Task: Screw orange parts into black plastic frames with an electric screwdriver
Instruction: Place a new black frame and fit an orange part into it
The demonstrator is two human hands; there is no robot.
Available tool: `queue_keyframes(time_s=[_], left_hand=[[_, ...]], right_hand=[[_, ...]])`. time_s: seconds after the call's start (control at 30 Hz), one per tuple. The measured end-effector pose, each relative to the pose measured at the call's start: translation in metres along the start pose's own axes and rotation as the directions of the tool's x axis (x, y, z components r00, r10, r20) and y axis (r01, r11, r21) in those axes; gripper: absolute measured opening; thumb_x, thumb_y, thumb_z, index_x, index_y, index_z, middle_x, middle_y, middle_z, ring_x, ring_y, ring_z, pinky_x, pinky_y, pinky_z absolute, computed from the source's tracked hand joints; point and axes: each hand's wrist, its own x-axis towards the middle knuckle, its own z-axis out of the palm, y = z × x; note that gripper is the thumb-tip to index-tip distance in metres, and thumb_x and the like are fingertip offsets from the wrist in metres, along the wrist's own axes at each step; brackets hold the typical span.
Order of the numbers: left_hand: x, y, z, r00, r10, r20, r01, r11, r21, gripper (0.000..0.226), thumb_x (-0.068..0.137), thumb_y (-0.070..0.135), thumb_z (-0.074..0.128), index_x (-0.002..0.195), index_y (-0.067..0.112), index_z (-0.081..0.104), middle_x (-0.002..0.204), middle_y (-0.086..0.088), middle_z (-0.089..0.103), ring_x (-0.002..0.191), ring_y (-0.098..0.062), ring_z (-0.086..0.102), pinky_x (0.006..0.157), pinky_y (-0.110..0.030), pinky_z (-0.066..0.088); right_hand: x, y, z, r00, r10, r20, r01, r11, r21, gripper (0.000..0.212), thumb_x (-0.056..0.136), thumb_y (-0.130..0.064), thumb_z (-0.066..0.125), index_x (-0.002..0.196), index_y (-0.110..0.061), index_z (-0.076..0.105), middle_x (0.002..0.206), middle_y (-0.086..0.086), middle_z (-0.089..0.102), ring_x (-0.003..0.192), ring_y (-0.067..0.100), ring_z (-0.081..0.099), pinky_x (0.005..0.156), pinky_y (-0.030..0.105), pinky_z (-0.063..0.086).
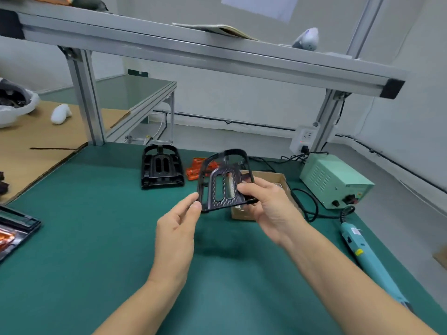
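I hold a black plastic frame (223, 181) tilted in the air above the green mat. My right hand (268, 204) grips its right lower side with thumb on top. My left hand (179, 228) pinches its lower left corner with thumb and forefinger. A stack of black frames (161, 166) lies on the mat further back. Orange parts (197, 169) lie in a small pile behind the held frame, partly hidden by it. The teal electric screwdriver (362, 252) lies on the mat at the right, nobody holding it.
A small cardboard box (273, 180) sits behind my right hand. A pale green power supply (335, 181) with black cables stands at the back right. A black tray (17, 228) lies at the left edge. Aluminium shelf posts (88, 100) rise at the mat's far edge.
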Motion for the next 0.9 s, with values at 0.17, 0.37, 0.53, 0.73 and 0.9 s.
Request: queue_keyframes(time_s=[0.17, 0.37, 0.53, 0.73, 0.9], left_hand=[[-0.003, 0.008, -0.004, 0.961, -0.265, 0.076, 0.27, 0.961, -0.058, 0.036, 0.098, 0.041, 0.037, 0.103, 0.018, 0.065, 0.104, 0.001, 0.071, 0.099, -0.015, 0.066, 0.088, -0.032, 0.049], [0.001, 0.011, -0.006, 0.832, -0.479, 0.278, 0.484, 0.873, 0.056, 0.051, 0.091, 0.058, 0.04, 0.1, 0.014, 0.066, 0.095, -0.007, 0.073, 0.085, -0.021, 0.07, 0.069, -0.037, 0.052], [0.002, 0.0, -0.008, 0.889, -0.424, 0.171, 0.304, 0.827, 0.473, 0.042, 0.081, 0.034, 0.071, 0.119, 0.021, 0.057, 0.108, 0.004, 0.065, 0.089, -0.006, 0.06, 0.068, -0.02, 0.044], [-0.002, -0.005, -0.01, 0.946, -0.235, 0.225, -0.044, 0.592, 0.805, 0.026, 0.083, 0.038, 0.066, 0.109, 0.035, 0.065, 0.107, 0.01, 0.058, 0.106, -0.012, 0.053, 0.087, -0.028, 0.039], [-0.002, -0.012, -0.01, 0.975, -0.111, 0.192, -0.082, 0.626, 0.776, 0.014, 0.086, 0.029, 0.064, 0.096, 0.032, 0.072, 0.092, 0.009, 0.056, 0.095, -0.013, 0.054, 0.083, -0.03, 0.043]], right_hand=[[-0.044, -0.003, -0.028, 0.937, -0.251, 0.241, 0.345, 0.766, -0.543, 0.037, 0.078, 0.005, 0.062, 0.108, -0.016, 0.07, 0.09, -0.005, 0.07, 0.079, 0.012, 0.059, 0.077, 0.026, 0.048], [-0.082, 0.029, -0.052, 0.734, -0.21, 0.646, 0.659, -0.014, -0.752, 0.056, 0.068, 0.001, 0.066, 0.123, -0.003, 0.062, 0.104, 0.009, 0.059, 0.095, 0.025, 0.058, 0.079, 0.033, 0.052], [-0.095, 0.042, -0.058, 0.626, -0.109, 0.772, 0.729, -0.271, -0.629, 0.055, 0.063, 0.005, 0.076, 0.117, -0.001, 0.064, 0.098, 0.012, 0.063, 0.082, 0.03, 0.059, 0.059, 0.034, 0.053], [-0.089, 0.036, -0.061, 0.57, 0.068, 0.819, 0.811, -0.209, -0.547, 0.048, 0.088, -0.043, 0.062, 0.117, -0.005, 0.066, 0.097, 0.009, 0.064, 0.083, 0.026, 0.059, 0.07, 0.033, 0.051], [-0.037, 0.016, -0.045, 0.635, -0.066, 0.77, 0.756, -0.156, -0.636, 0.033, 0.095, -0.04, 0.054, 0.107, -0.015, 0.072, 0.097, 0.003, 0.065, 0.089, 0.021, 0.059, 0.075, 0.035, 0.042]])
